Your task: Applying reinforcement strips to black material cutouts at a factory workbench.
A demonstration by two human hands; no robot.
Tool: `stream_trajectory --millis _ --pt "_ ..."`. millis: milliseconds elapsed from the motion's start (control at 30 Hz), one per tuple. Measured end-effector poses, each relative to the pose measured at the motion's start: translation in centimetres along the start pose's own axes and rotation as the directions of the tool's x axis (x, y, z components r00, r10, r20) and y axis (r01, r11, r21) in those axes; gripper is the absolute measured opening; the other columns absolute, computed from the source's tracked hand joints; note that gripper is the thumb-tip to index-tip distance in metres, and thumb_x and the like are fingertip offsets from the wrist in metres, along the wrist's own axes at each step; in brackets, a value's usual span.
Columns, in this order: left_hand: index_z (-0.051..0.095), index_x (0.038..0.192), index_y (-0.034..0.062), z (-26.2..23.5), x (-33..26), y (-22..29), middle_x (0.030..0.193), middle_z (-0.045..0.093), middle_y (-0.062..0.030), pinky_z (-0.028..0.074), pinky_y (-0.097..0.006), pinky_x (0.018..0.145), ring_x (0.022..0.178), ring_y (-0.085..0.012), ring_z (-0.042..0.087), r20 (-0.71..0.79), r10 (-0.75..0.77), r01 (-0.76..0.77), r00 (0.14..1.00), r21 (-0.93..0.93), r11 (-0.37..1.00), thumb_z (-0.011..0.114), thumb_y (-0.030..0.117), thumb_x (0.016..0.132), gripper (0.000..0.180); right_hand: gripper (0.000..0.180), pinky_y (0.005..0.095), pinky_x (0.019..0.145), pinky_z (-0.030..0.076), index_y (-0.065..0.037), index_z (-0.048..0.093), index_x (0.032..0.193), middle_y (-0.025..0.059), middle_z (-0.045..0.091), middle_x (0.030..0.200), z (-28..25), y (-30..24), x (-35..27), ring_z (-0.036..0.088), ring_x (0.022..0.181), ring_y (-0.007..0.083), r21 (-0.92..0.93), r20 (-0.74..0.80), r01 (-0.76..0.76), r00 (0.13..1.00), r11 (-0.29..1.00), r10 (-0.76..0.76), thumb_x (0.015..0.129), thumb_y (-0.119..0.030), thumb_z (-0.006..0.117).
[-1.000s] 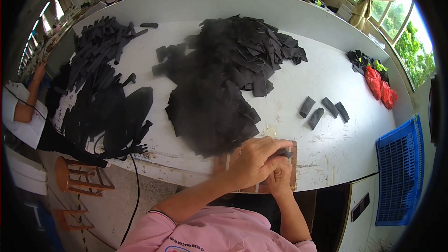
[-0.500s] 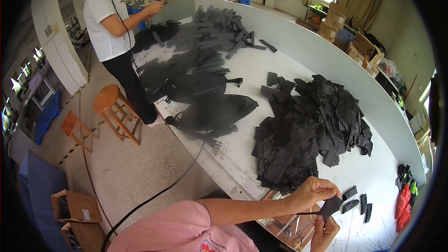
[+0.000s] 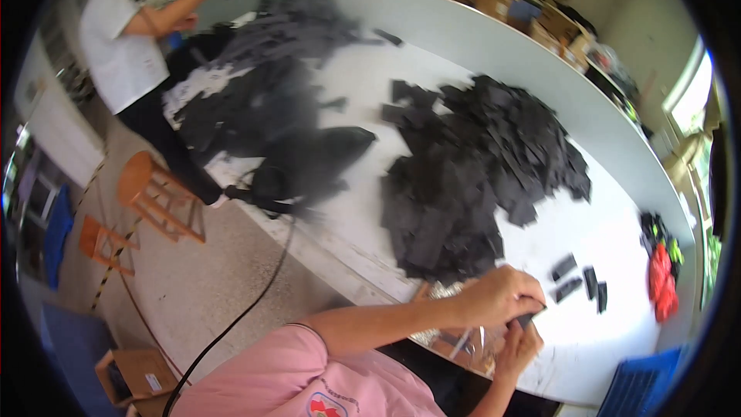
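Observation:
Close together over the near part of the white table, my left hand (image 3: pixel 502 297) and my right hand (image 3: pixel 519 350) pinch a small piece of black fabric (image 3: pixel 524 320) between them. The left hand is above, its fingers closed on the top of the piece; the right hand grips it from below. Most of the piece is hidden by the fingers. Just right of the hands lie several small black strips (image 3: pixel 567 289). Beyond them a large heap of flat black fabric pieces (image 3: pixel 478 177) spreads over the table.
A low pale wall (image 3: pixel 463 31) edges the table. Further off lie more black pieces (image 3: pixel 301 23) and a black bag-like item (image 3: pixel 332 150). Another person (image 3: pixel 127 46) stands at the far left, beside a wooden stool (image 3: pixel 143 181). A red bag (image 3: pixel 662 282) and a blue crate (image 3: pixel 641 386) are at right.
The view has shifted, so the scene sits further left and higher. My hands have come closer together, and less of the fabric piece shows. The other person's arm is raised higher.

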State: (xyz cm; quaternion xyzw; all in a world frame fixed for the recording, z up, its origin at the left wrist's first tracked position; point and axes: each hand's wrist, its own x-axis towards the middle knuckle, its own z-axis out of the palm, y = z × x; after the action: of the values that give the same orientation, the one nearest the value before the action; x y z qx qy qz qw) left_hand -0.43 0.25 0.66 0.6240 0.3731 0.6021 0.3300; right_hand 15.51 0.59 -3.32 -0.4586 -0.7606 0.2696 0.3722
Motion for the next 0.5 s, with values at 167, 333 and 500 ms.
stream_trajectory --millis 167,333,500 --pt "0.058 0.092 -0.0005 -0.5 -1.4 -1.5 0.084 0.059 -0.0107 0.046 -0.025 0.064 0.072 -0.0175 0.058 -0.165 0.068 -0.033 0.984 0.205 0.978 0.056 -0.001 0.074 0.017 0.028 0.0245 0.043 0.036 0.004 0.049 0.065 0.007 0.051 0.052 -2.0 -0.4 3.6 0.048 0.046 0.0123 -0.025 0.202 0.144 0.97 0.989 -0.136 0.084 -0.017 0.05" --pt "0.057 0.091 -0.0009 -5.2 -6.2 -6.3 0.084 0.059 -0.0096 0.045 -0.026 0.062 0.069 -0.0146 0.056 -0.552 -0.099 0.323 0.828 0.325 0.889 0.054 0.001 0.076 0.015 0.034 0.0215 0.039 0.028 0.002 0.054 0.069 0.007 0.048 0.052 -5.5 -4.1 2.9 0.038 0.042 0.0105 0.514 -0.253 0.18 0.966 0.839 -0.052 0.087 -0.026 0.047" --pt "0.052 0.095 0.0002 -10.9 -1.6 -10.7 0.089 0.054 -0.0159 0.045 -0.035 0.068 0.077 -0.0307 0.055 -0.551 0.135 0.38 0.824 0.712 0.591 0.061 0.007 0.07 0.027 0.039 0.018 0.036 0.023 -0.005 0.044 0.057 -0.0005 0.041 0.045 -6.2 2.2 -7.9 0.034 0.037 0.0045 0.48 -0.454 -0.223 0.765 0.849 0.458 0.088 -0.028 0.043"
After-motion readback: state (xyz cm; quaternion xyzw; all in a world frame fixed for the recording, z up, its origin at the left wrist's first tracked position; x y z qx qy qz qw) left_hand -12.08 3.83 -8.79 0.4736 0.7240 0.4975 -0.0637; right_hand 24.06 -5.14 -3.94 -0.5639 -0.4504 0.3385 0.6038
